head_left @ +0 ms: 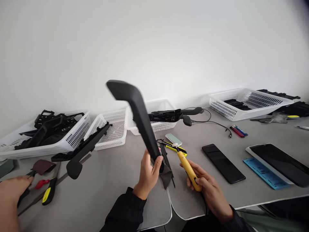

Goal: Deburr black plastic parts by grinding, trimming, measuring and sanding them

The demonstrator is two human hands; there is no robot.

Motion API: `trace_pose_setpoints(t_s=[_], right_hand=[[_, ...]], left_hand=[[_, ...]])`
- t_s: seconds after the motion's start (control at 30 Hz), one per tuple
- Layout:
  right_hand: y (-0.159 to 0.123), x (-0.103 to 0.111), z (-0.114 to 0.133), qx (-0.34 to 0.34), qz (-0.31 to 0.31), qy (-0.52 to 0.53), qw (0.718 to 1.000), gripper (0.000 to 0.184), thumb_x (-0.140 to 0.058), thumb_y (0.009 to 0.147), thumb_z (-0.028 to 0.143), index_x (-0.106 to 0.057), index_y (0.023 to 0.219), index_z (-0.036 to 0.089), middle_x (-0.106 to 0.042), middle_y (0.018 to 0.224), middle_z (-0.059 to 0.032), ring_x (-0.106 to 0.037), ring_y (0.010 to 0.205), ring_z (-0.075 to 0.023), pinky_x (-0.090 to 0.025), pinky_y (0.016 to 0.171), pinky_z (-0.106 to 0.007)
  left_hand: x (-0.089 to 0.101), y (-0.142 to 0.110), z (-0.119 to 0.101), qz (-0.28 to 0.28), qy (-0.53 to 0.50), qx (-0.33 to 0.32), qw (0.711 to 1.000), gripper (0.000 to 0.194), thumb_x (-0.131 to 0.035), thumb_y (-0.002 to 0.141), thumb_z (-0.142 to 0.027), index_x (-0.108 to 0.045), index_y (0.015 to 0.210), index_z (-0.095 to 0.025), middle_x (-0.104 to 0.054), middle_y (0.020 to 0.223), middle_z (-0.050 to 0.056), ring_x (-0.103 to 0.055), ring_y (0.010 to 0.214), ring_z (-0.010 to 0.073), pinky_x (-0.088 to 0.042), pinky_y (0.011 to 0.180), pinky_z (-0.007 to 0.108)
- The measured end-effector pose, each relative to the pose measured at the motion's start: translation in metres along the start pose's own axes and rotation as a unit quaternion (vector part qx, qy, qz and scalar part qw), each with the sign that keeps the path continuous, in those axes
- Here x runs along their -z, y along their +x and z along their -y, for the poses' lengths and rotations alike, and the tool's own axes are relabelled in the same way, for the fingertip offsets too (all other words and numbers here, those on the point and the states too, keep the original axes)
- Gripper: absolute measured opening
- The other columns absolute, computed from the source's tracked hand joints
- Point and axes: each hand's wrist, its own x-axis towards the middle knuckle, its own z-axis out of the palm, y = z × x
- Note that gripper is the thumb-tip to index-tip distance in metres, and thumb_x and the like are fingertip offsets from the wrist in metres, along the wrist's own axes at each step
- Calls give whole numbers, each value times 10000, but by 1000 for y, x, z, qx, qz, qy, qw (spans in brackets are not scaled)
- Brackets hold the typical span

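Raised upright in my left hand (149, 172) is a long black plastic trim piece (142, 119) with a bent upper end; my fingers wrap its lower part. My right hand (205, 185) grips a yellow-handled corded tool (189, 170), thumb near its black switch. Its metal tip points up and left, with a pale bit at the end I cannot make out, apart from the trim piece. Just behind the hands lie a yellow-and-black utility knife (175, 148) and a pale green phone-shaped object (173, 139). A dark flap (166, 176) shows below the trim piece.
Another person's hand (15, 190) is at far left beside a yellow-and-black-handled tool (49, 191). White baskets (77, 132) with black parts line the wall; another basket (227, 109) stands right. A black phone (223, 162) and a larger device (280, 161) lie right. Two tables meet at a seam.
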Motion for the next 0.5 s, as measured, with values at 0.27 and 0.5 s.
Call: trace_pose_setpoints(t_s=[0.27, 0.5], right_hand=[[-6, 2, -1, -7, 40, -59, 997, 660, -772, 831, 364, -739, 1485, 283, -795, 1248, -102, -560, 718, -200, -478, 643, -325], [-59, -21, -32, -42, 89, -96, 990, 652, -770, 925, 587, -696, 1535, 370, -792, 1201, -109, -690, 887, -307, -590, 881, -430]], left_hand=[[-5, 12, 8, -11, -132, 96, 987, 412, -623, 1038, -655, -541, 1048, -251, -708, 987, 15, -647, 594, 123, -569, 591, 289], [10, 23, -4, -113, -227, 141, 957, 438, -679, 983, -671, -516, 1024, -267, -651, 887, -51, -475, 440, 62, -405, 401, 219]])
